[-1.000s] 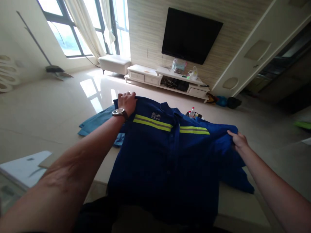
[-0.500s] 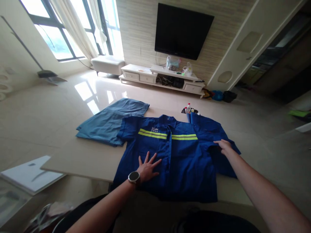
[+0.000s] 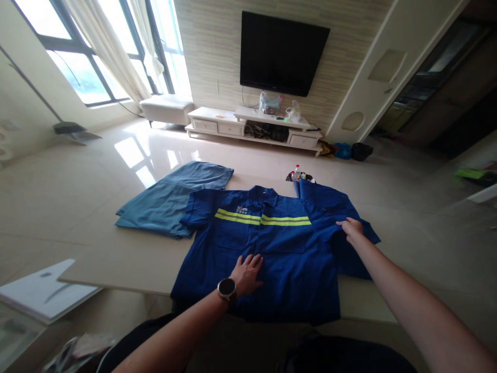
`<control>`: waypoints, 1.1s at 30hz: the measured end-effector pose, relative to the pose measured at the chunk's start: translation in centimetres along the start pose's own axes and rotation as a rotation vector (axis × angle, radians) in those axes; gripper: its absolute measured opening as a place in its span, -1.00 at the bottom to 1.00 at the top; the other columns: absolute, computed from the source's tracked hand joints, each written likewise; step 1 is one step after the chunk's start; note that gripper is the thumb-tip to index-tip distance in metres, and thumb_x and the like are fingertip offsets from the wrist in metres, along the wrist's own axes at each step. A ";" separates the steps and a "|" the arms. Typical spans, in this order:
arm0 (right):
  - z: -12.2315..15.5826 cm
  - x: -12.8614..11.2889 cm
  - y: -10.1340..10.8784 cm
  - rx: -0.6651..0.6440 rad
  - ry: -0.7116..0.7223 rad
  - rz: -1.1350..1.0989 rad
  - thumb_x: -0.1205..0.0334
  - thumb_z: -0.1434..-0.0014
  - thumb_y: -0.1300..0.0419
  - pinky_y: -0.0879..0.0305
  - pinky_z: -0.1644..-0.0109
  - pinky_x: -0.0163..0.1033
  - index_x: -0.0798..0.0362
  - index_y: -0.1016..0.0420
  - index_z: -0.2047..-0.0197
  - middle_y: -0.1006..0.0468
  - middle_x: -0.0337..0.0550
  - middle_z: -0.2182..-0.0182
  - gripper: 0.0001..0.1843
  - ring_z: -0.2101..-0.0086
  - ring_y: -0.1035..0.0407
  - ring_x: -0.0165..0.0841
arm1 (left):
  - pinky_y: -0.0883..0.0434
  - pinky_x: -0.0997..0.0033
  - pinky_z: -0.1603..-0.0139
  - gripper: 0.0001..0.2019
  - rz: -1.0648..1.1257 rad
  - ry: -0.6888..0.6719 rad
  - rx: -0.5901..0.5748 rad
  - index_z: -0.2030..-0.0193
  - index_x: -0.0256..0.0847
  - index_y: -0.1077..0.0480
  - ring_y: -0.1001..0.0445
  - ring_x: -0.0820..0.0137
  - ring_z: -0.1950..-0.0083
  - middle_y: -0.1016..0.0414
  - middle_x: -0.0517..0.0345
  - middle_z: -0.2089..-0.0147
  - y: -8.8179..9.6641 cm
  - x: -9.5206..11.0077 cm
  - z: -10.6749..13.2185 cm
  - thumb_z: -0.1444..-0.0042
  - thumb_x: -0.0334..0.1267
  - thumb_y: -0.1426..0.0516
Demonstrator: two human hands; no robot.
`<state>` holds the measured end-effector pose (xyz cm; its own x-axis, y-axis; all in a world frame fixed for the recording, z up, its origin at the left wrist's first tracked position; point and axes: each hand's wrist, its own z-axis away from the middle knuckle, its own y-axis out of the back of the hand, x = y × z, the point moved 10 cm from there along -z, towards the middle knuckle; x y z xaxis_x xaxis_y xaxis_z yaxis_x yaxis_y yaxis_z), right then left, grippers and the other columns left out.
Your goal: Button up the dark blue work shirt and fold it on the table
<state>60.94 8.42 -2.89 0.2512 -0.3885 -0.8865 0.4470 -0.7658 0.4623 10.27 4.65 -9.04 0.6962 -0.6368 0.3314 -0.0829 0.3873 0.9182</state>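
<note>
A dark blue work shirt (image 3: pixel 287 254) with yellow reflective stripes lies spread face up on a pale table (image 3: pixel 128 259). My left hand (image 3: pixel 248 273), a watch on its wrist, rests flat on the shirt's lower front with fingers stretched out. My right hand (image 3: pixel 351 229) sits at the shirt's right sleeve, fingers curled into the cloth near the armpit. The right sleeve lies bunched beyond that hand.
A lighter blue garment (image 3: pixel 174 199) lies on the table left of the shirt. A small bottle (image 3: pixel 297 173) stands behind the collar. Beyond are glossy floor, a white TV stand (image 3: pixel 252 127), a wall TV (image 3: pixel 283 54) and windows. White sheets (image 3: pixel 42 290) lie low left.
The shirt was held up by its shoulders, then laid flat on the table. My left hand came down onto the front and slid slightly right; my right hand closed on the right sleeve.
</note>
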 end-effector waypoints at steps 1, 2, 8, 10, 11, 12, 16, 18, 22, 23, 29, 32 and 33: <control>0.1 0.4 0.2 0.031 -0.036 0.011 0.37 0.32 -0.46 -0.52 -0.09 -0.09 0.12 -0.64 0.05 -0.67 0.00 0.15 -0.37 0.00 -0.52 -0.10 | -0.19 -0.29 -0.44 -0.33 -0.021 0.003 0.019 -0.45 -0.16 -0.26 -0.19 -0.08 -0.49 -0.22 -0.17 -0.51 1.0 0.2 -0.6 -0.27 0.05 -0.15; 0.3 0.8 0.4 0.060 -0.071 0.015 0.37 0.32 -0.45 -0.52 -0.08 -0.09 0.13 -0.63 0.04 -0.66 -0.05 0.19 -0.36 0.04 -0.53 -0.13 | -0.23 -0.25 -0.41 -0.39 -0.035 0.002 0.059 -0.39 -0.18 -0.33 -0.23 -0.07 -0.46 -0.28 -0.20 -0.47 2.2 0.4 -1.7 -0.27 0.04 -0.14; 2.0 1.5 1.5 0.121 -0.117 0.020 0.27 0.20 -0.33 -0.55 0.27 -0.14 0.20 -0.61 0.07 -0.60 -0.20 0.42 -0.47 0.34 -0.52 -0.23 | 0.07 -0.04 -0.61 -0.35 0.046 0.040 0.202 -0.57 -0.14 -0.03 0.12 0.20 -0.63 0.03 0.06 -0.62 5.1 -1.7 -10.1 -0.38 -0.05 0.03; 2.6 0.3 1.4 0.125 -0.069 0.017 0.25 0.15 -0.28 -0.54 0.27 -0.16 0.21 -0.62 0.08 -0.61 -0.16 0.41 -0.50 0.34 -0.52 -0.23 | 0.11 -0.04 -0.62 -0.33 0.061 0.101 0.214 -0.58 -0.13 0.01 0.17 0.22 -0.65 0.08 0.09 -0.63 3.8 -3.2 -11.1 -0.40 -0.01 0.06; 3.1 -0.6 1.1 0.124 -0.033 0.013 0.24 0.12 -0.26 -0.54 0.22 -0.17 0.20 -0.62 0.08 -0.64 -0.12 0.36 -0.52 0.31 -0.53 -0.22 | 0.12 -0.03 -0.63 -0.32 0.061 0.116 0.229 -0.59 -0.13 0.02 0.19 0.23 -0.65 0.11 0.11 -0.64 3.2 -3.6 -11.2 -0.40 0.02 0.07; 3.8 -1.7 0.5 0.119 0.002 0.002 0.24 0.09 -0.24 -0.54 0.16 -0.19 0.18 -0.64 0.07 -0.66 -0.10 0.31 -0.53 0.26 -0.53 -0.22 | 0.12 -0.03 -0.63 -0.31 0.058 0.121 0.244 -0.59 -0.13 0.03 0.21 0.24 -0.65 0.13 0.12 -0.64 2.7 -3.8 -11.0 -0.40 0.04 0.08; 10.5 -9.4 -6.1 -0.127 0.426 0.039 0.19 -0.14 -0.17 -0.44 -0.13 -0.21 0.08 -0.64 -0.08 -0.68 -0.08 0.04 -0.53 0.04 -0.53 -0.21 | 0.13 -0.04 -0.63 -0.30 0.049 0.122 0.238 -0.60 -0.13 0.05 0.24 0.24 -0.66 0.17 0.13 -0.64 1.5 -3.6 -10.1 -0.40 0.07 0.10; 16.7 -12.0 -11.7 -0.394 0.718 0.276 0.20 -0.23 -0.11 -0.39 -0.21 -0.14 0.02 -0.58 -0.21 -0.64 -0.08 -0.07 -0.48 -0.02 -0.51 -0.17 | 0.14 -0.04 -0.63 -0.30 0.043 0.124 0.231 -0.60 -0.10 0.06 0.24 0.23 -0.66 0.17 0.13 -0.64 1.5 -3.5 -9.8 -0.40 0.07 0.10; 25.1 -8.7 -18.2 -0.695 0.903 0.774 0.22 -0.30 -0.07 -0.29 -0.31 0.01 0.00 -0.56 -0.24 -0.46 -0.06 -0.30 -0.50 -0.24 -0.33 -0.11 | 0.11 -0.06 -0.62 -0.30 0.038 0.118 0.243 -0.61 -0.05 0.08 0.21 0.20 -0.65 0.13 0.12 -0.64 1.3 -3.6 -9.5 -0.39 0.05 0.07; 26.0 -7.5 -18.5 -0.713 0.912 0.815 0.24 -0.30 -0.07 -0.25 -0.32 0.05 0.01 -0.56 -0.24 -0.41 -0.06 -0.34 -0.50 -0.30 -0.26 -0.08 | 0.11 -0.06 -0.62 -0.30 0.040 0.113 0.253 -0.61 -0.04 0.08 0.21 0.20 -0.65 0.13 0.12 -0.64 1.2 -3.6 -9.4 -0.39 0.05 0.06; 25.1 -3.2 -16.4 -0.680 0.892 0.923 0.02 -0.37 -0.06 -0.06 -0.42 0.17 -0.08 -0.32 -0.44 -0.19 -0.18 -0.47 -0.38 -0.46 0.08 0.01 | 0.12 -0.05 -0.62 -0.31 0.054 0.103 0.268 -0.59 -0.08 0.02 0.21 0.23 -0.65 0.13 0.13 -0.64 1.1 -3.5 -9.2 -0.39 0.06 0.06; 23.6 -3.1 -16.1 -0.663 0.824 0.922 -0.20 -0.42 0.05 -0.06 -0.41 0.20 -0.08 -0.35 -0.42 -0.22 -0.16 -0.46 -0.34 -0.46 0.07 0.00 | 0.12 -0.07 -0.62 -0.31 0.064 0.105 0.258 -0.59 -0.08 0.02 0.20 0.21 -0.65 0.13 0.11 -0.64 1.4 -3.3 -8.9 -0.39 0.04 0.06; 23.1 -3.5 -16.3 -0.639 0.829 0.917 -0.23 -0.42 0.06 -0.06 -0.41 0.18 -0.04 -0.35 -0.42 -0.21 -0.12 -0.46 -0.31 -0.46 0.07 -0.01 | 0.11 -0.07 -0.62 -0.31 0.067 0.106 0.256 -0.59 -0.07 0.02 0.20 0.20 -0.65 0.13 0.11 -0.64 1.5 -3.3 -8.7 -0.39 0.03 0.05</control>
<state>32.91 10.42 -7.80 0.9944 -0.0334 -0.1001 0.1016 0.0454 0.9938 14.05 13.07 -10.66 0.7523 -0.5372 0.3814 -0.2994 0.2369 0.9242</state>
